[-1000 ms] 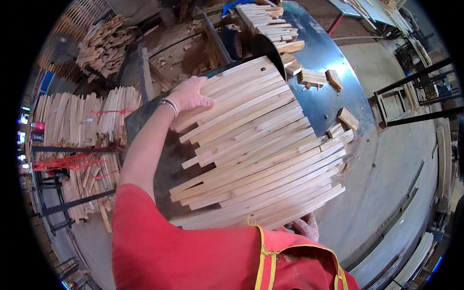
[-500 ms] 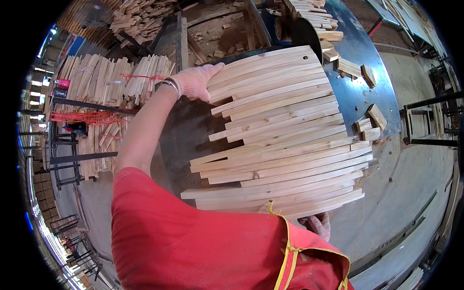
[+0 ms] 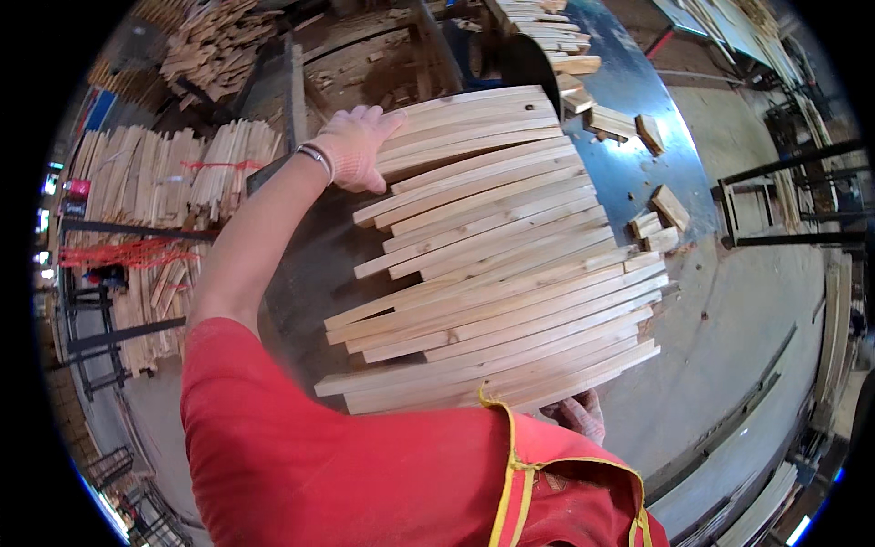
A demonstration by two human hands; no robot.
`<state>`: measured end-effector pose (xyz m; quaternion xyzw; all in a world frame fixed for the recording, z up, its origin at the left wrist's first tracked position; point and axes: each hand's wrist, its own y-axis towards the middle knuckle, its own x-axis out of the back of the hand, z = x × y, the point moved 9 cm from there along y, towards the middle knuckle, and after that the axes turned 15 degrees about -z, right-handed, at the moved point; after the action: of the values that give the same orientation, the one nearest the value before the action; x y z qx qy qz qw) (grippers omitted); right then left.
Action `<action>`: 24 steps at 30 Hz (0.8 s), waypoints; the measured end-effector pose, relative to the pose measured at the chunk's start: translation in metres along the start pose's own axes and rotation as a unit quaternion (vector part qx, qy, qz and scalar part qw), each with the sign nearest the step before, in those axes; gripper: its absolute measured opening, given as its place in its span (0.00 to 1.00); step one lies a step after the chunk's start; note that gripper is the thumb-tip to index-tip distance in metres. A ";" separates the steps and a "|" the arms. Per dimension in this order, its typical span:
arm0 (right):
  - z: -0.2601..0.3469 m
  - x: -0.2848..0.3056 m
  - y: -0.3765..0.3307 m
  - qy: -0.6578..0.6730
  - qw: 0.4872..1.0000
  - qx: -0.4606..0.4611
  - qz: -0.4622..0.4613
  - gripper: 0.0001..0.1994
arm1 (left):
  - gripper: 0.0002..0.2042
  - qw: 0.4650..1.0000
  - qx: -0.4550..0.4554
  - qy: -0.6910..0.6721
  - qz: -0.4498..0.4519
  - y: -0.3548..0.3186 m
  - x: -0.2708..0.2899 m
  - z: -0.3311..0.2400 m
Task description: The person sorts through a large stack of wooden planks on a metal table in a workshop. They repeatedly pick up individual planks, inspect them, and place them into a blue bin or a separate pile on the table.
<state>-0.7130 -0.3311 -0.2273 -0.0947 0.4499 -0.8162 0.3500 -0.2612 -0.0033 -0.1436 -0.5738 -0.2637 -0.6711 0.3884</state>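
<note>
Pale wooden strips [image 3: 492, 246] lie side by side in a wide layer before me, their left ends uneven. My left hand [image 3: 354, 150], in a pinkish glove, spans the left ends of the farthest strips, fingers on the far side and thumb on the near side. A dark gap runs between those strips and the ones nearer me. At the right of the nearest strip, my right hand [image 3: 581, 417], also gloved, is bent against its edge. The strips and my red clothing hide part of that hand.
A dark round disc [image 3: 531, 73] stands just beyond the far strips. Short wood blocks [image 3: 670, 208] lie on a shiny metal table [image 3: 629, 87] at the right. Bundled strips [image 3: 137, 173] stand on a dark rack at the left, with red string [image 3: 128, 252].
My left hand has shifted toward me along the strip ends, its thumb lower now. A gap has opened behind the farthest strips. The whole view has shifted, so things sit further left.
</note>
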 end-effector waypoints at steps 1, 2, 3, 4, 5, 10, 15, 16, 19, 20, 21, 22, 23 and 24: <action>0.002 -0.006 -0.005 0.021 1.000 0.002 0.022 0.28 | 0.55 0.996 -0.020 -0.005 -0.088 0.001 0.002 -0.004; 0.001 -0.002 -0.002 0.002 1.000 0.004 0.027 0.27 | 0.55 0.996 0.001 -0.041 -0.084 0.003 -0.008 0.004; -0.004 0.006 0.004 -0.015 0.999 0.004 0.028 0.27 | 0.54 0.994 0.018 -0.076 -0.077 0.003 -0.010 0.003; -0.008 0.007 0.006 -0.026 0.999 0.006 0.031 0.26 | 0.53 0.991 0.032 -0.108 -0.071 0.006 -0.009 0.003; -0.007 0.004 0.004 -0.020 0.999 0.011 0.030 0.24 | 0.52 0.990 0.045 -0.107 -0.086 0.002 -0.005 0.002; -0.001 -0.002 -0.003 -0.034 0.999 0.000 0.013 0.26 | 0.49 0.977 0.038 -0.102 -0.182 -0.037 0.072 0.015; -0.005 -0.007 0.001 -0.027 0.999 -0.017 0.022 0.27 | 0.49 0.972 0.041 -0.163 -0.163 -0.068 0.119 -0.041; -0.001 -0.011 -0.003 -0.022 0.999 -0.024 0.016 0.27 | 0.50 0.973 0.023 -0.157 -0.170 -0.071 0.110 -0.060; -0.005 -0.013 0.005 -0.038 0.997 -0.025 0.067 0.27 | 0.54 0.988 0.008 -0.107 -0.109 -0.088 0.068 -0.124; -0.005 -0.012 0.003 -0.042 0.996 -0.031 0.068 0.27 | 0.54 0.990 -0.014 -0.088 -0.107 -0.092 0.050 -0.137; -0.014 -0.004 0.012 -0.034 0.997 -0.013 0.070 0.29 | 0.53 0.987 -0.036 -0.111 -0.110 -0.090 0.053 -0.138; -0.013 -0.006 0.007 -0.028 0.997 -0.025 0.073 0.29 | 0.52 0.983 -0.058 -0.133 -0.111 -0.088 0.055 -0.132; -0.009 -0.010 0.002 -0.027 0.996 -0.039 0.076 0.30 | 0.52 0.979 -0.077 -0.157 -0.109 -0.091 0.058 -0.134; -0.007 -0.012 0.000 -0.026 0.995 -0.054 0.080 0.30 | 0.51 0.979 -0.086 -0.136 -0.128 -0.094 0.064 -0.140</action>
<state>-0.7077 -0.3184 -0.2294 -0.0983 0.4901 -0.7574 0.4201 -0.4204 -0.0769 -0.1010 -0.6523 -0.3265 -0.6514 0.2088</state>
